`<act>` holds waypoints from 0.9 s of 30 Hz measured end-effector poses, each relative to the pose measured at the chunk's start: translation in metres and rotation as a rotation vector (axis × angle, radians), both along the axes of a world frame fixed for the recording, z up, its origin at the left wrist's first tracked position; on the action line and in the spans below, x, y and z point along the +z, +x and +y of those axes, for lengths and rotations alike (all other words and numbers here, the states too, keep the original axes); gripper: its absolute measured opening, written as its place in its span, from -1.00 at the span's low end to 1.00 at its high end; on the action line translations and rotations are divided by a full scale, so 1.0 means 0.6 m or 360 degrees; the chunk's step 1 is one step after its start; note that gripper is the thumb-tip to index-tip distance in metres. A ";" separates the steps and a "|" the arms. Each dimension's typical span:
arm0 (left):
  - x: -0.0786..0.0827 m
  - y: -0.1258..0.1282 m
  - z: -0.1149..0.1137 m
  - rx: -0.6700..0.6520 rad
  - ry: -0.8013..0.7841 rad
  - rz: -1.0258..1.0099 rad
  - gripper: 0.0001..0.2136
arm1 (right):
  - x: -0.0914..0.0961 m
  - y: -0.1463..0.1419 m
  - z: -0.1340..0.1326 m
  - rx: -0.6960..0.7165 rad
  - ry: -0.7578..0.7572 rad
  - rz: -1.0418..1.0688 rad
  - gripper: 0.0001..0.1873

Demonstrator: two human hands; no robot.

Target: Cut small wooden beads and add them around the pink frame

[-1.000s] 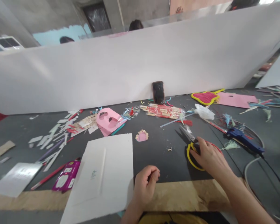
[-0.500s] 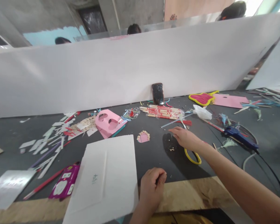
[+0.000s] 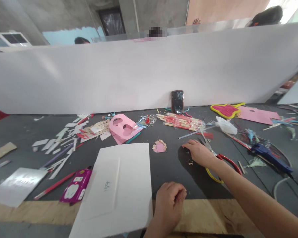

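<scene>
My right hand (image 3: pixel 198 152) reaches low over the dark table, fingers together and pointing left; anything between the fingertips is hidden. Close below it lie several tiny pale pieces (image 3: pixel 190 163). Scissors (image 3: pixel 210 145) with red and yellow handles lie partly under that hand and wrist. Left of the fingertips sits a small pink card piece (image 3: pixel 159 147) with pale round bits along its curved edge. My left hand (image 3: pixel 170 204), loosely curled with no object showing in it, rests at the table's near edge. Beside it lies a white foam board (image 3: pixel 124 188).
A phone (image 3: pixel 177 101) leans against the white partition (image 3: pixel 114 79). Packaged sticks (image 3: pixel 181 121) lie before it. A blue glue gun (image 3: pixel 271 158) with its cord is at right. Left are a pink cutout (image 3: pixel 122 128), paper strips (image 3: pixel 62 140) and a purple packet (image 3: pixel 76 185).
The view has shifted, moving the scene rightward in the picture. Relative to the table, my right hand has come slightly left and nearer, showing more of the scissors. My left hand stays curled.
</scene>
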State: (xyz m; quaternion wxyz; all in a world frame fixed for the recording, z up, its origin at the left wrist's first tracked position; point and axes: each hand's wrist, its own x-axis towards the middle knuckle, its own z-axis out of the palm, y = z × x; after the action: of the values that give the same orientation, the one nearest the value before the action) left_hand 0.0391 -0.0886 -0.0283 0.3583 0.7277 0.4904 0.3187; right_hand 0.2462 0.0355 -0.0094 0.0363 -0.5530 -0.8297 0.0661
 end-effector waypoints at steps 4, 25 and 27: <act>0.000 0.000 0.000 -0.0006 0.0020 -0.0001 -0.86 | 0.007 0.000 -0.027 -0.0004 0.0007 0.0054 -0.57; -0.012 -0.002 -0.001 -0.0036 0.0169 -0.0009 -0.88 | 0.004 -0.076 0.111 -0.0275 -0.0065 0.0284 -0.69; -0.010 -0.002 -0.001 -0.0038 0.0171 -0.0018 -0.88 | 0.013 -0.067 0.123 -0.0345 -0.0009 0.0386 -0.68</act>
State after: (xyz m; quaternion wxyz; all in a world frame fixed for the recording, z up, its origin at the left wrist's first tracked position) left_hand 0.0379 -0.0892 -0.0343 0.3251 0.7499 0.4619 0.3445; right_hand 0.2059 0.1091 -0.0014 0.1414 -0.6274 -0.7546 0.1305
